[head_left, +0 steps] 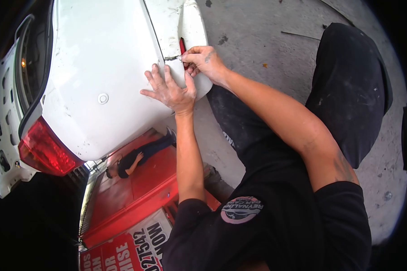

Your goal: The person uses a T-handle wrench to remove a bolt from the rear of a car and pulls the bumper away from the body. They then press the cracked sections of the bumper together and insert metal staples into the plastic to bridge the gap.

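Observation:
My left hand (pixel 173 92) lies flat with fingers spread on the white car bumper (pixel 136 72). Close beside it, my right hand (pixel 206 63) is closed in a pinch at a dark, ragged crack (pixel 171 58) in the bumper. Something small and pale shows at the fingertips, too small to name. A narrow red reflector (pixel 182 45) is set in the bumper at the right fingers, which cover part of it. A thin dark seam (pixel 153 28) runs along the panel up to the crack.
The car's red tail light (pixel 49 148) and raised white lid (pixel 4 108) are at the left. Below, a person in dark clothes (pixel 136 156) is by a red structure (pixel 122 198) with a lettered sign (pixel 138 244). Concrete floor (pixel 266 49) spreads right, around my dark-trousered knee (pixel 348 86).

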Motion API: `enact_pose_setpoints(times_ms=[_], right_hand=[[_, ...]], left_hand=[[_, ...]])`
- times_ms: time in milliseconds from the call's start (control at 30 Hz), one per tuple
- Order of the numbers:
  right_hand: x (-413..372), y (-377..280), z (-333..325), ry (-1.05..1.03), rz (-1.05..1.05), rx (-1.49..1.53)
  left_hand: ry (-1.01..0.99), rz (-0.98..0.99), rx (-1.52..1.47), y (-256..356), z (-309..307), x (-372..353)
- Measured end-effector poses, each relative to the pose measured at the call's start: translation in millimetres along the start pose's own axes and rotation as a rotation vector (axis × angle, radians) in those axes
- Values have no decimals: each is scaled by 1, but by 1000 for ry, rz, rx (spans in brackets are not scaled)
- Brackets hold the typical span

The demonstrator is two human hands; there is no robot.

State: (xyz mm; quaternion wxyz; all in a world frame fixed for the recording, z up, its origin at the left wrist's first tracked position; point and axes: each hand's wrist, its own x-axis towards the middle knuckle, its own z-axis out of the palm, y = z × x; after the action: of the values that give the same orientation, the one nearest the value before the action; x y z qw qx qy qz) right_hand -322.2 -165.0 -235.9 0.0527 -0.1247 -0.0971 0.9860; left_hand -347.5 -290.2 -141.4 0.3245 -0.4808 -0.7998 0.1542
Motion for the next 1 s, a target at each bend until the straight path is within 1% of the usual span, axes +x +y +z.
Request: enact_pose_setpoints(times_ms=[67, 167, 267, 400, 467, 567, 700, 767, 900, 1000], right_hand=[[-1, -2, 0, -10, -16, -54], [0, -2, -1, -29, -14, -73], [4, 0, -5, -35, 17, -7], [5, -2, -8, -28, 35, -11], [1, -4, -8, -56, 12, -44], [2, -4, -9, -52, -25, -127], [4, -2, -10, -56, -13, -97], [2, -6, -9, -50, 1, -64], [1, -9, -7, -67, 8, -110], [4, -11, -5, -19, -42, -171]], left_hand=[[-49, -75, 56, 5, -1, 3], [-80, -62, 115, 7, -1, 4], [-100, -59, 100, 8, -4, 5], [-143, -51, 81, 6, -9, 6], [-172, -90, 55, 7, -10, 6], [-187, -103, 69, 10, -10, 8], [-189, -97, 73, 15, -11, 12], [-184, -119, -8, 15, -12, 14], [-174, -100, -27, 12, -15, 15], [-175, -101, -77, 12, -17, 21]])
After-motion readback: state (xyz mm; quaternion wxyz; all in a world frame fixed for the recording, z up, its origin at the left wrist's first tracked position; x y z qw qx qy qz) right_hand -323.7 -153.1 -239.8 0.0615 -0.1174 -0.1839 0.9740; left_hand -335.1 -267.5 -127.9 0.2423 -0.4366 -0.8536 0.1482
